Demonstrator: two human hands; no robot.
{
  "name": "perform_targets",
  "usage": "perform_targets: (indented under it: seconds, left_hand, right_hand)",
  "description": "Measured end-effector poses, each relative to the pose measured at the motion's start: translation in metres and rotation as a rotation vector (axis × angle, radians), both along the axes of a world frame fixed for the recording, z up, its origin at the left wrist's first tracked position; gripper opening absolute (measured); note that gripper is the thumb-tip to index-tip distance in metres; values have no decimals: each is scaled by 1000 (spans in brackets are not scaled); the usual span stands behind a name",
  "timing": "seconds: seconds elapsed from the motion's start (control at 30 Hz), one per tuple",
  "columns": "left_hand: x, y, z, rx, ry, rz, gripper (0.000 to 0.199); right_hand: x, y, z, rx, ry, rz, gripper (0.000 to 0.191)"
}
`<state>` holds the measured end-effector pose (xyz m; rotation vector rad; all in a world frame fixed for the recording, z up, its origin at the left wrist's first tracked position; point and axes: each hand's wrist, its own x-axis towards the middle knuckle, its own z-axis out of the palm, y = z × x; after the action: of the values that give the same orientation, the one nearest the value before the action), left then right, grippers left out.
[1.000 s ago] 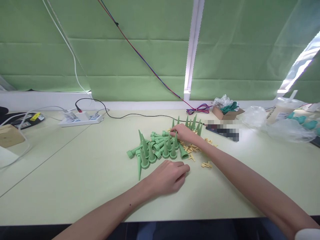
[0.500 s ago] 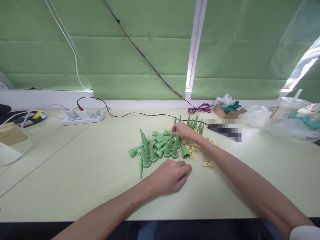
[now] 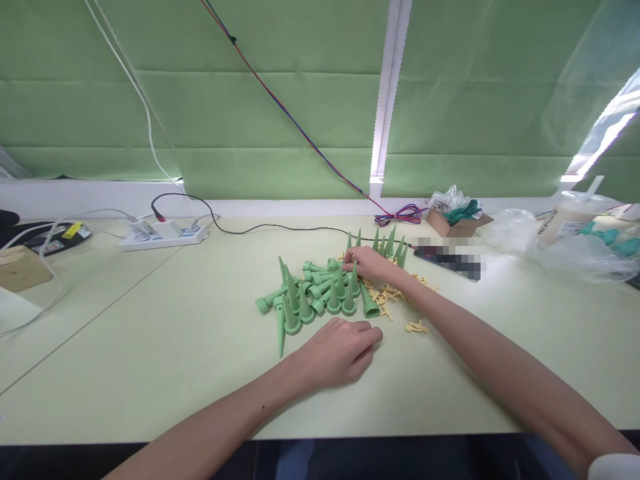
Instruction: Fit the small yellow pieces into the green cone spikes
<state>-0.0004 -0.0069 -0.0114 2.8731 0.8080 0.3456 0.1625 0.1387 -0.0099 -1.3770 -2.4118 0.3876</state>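
A pile of green plastic plant-watering spikes (image 3: 320, 290) lies mid-table, several upright on their wide ends and others on their sides. My right hand (image 3: 367, 262) reaches over the pile's back right part, its fingers bent down and pinched together near a spike. What its fingertips hold, if anything, is hidden. My left hand (image 3: 345, 350) rests on the table in front of the pile, fingers curled; the inside of the hand cannot be seen. Small yellow T-shaped pieces (image 3: 387, 295) are scattered right of the spikes, partly under my right forearm. A few more yellow pieces (image 3: 416, 327) lie nearer me.
A black phone-like slab (image 3: 447, 262) sits right of the pile, partly blurred out. Behind it stand a cardboard box (image 3: 453, 225) and a bundled cable (image 3: 400, 215). A lidded drink cup (image 3: 570, 217) is far right. A white power strip (image 3: 165, 237) lies at the left.
The view has shifted very slightly. Both hands stay in practically the same places, and the pile looks unchanged.
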Motion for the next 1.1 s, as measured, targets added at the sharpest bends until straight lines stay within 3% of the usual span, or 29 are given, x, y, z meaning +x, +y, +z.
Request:
perform_targets:
  seconds: [0.43,0.8,0.97,1.1]
  left_hand:
    - [0,0,-1,-4,0,6,12]
    - [0,0,0,-9,-5,-1,12]
    - [0,0,0,-6,-26,-2,14]
    - [1,-1,0,-10,-56,29,14]
  right_hand:
    - [4,-12,-6,113,-116,-73,24]
    - [8,-28,3,227,-142,-142,24]
    - [18,-39,5,278,-62,-217,25]
    - [30,-50,4,294,152,-229,21]
